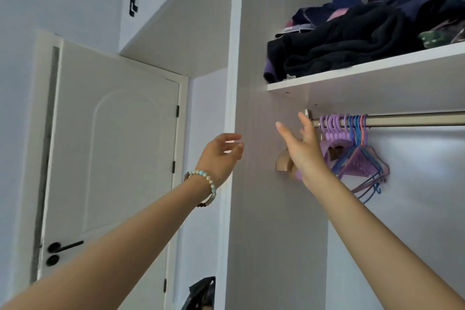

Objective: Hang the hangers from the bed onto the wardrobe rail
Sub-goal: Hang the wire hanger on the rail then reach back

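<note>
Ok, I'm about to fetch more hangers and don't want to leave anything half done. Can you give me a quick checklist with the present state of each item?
1. Left hand free: ok, fingers loosely curled, holds nothing.
2. Right hand free: ok, fingers straight, raised by the bunch.
3. Hangers hooked on the rail: ok, bunched at its left end.
4. Room on the rail: ok, bare to the right of the bunch.
5. Hangers left on the bed: cannot tell, bed not in view.
</note>
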